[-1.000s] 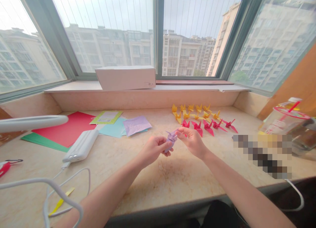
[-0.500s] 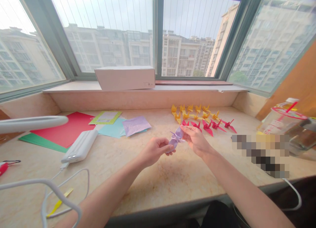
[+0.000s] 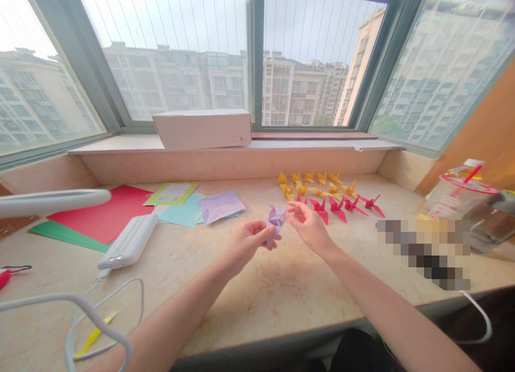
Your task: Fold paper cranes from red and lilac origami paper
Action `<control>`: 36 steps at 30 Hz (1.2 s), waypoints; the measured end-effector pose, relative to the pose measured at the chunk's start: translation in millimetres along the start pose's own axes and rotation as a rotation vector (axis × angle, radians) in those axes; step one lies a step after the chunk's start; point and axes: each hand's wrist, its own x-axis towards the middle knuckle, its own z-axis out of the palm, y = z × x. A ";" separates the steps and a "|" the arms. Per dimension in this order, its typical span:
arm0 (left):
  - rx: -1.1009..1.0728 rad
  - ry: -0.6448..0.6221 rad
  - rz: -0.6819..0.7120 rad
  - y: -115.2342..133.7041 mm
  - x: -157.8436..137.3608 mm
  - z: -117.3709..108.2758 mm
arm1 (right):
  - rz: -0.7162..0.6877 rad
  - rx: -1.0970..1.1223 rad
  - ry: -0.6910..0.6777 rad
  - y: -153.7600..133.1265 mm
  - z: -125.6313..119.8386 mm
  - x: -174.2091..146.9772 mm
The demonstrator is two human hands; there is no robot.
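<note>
A light purple origami crane (image 3: 276, 217) is pinched between the thumb and fingers of my left hand (image 3: 251, 240), held above the stone counter with its folded points upward. Just right of it is my right hand (image 3: 309, 230), its fingers loosely bent and apart, the fingertips close to the crane's right edge. Whether they touch the paper is hard to tell. Behind my right hand stand red paper cranes (image 3: 337, 206) in a row, with several yellow paper cranes (image 3: 317, 191) in rows farther back.
Left of my hands lie purple paper (image 3: 221, 206), light blue sheets (image 3: 183, 211), red paper (image 3: 108, 211), green paper (image 3: 66, 235) and a white power bank (image 3: 129, 242) with a cable. A white box (image 3: 203, 130) rests on the sill. A plastic cup (image 3: 453, 200) stands right.
My right hand has let go of the purple crane and drawn slightly apart from it. The crane has turned more upright and moved a little left in my left hand.
</note>
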 end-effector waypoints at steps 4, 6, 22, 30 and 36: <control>-0.055 0.087 -0.034 -0.9 2.2 -3.0 | -0.273 -0.132 -0.026 -6.7 0.5 -6.6; -0.055 0.075 -0.044 -1.2 1.9 -2.2 | -0.296 -0.120 -0.100 -8.3 2.3 -8.9; 0.556 0.295 0.407 -0.6 3.8 -12.2 | -0.036 -0.121 -0.309 -13.8 -2.4 -7.6; 0.744 0.319 0.600 -5.1 3.0 -15.1 | -0.091 -0.065 -0.413 -14.5 -3.4 -9.6; 0.777 0.370 0.640 -4.8 2.1 -13.9 | -0.104 -0.061 -0.419 -16.3 -3.1 -11.9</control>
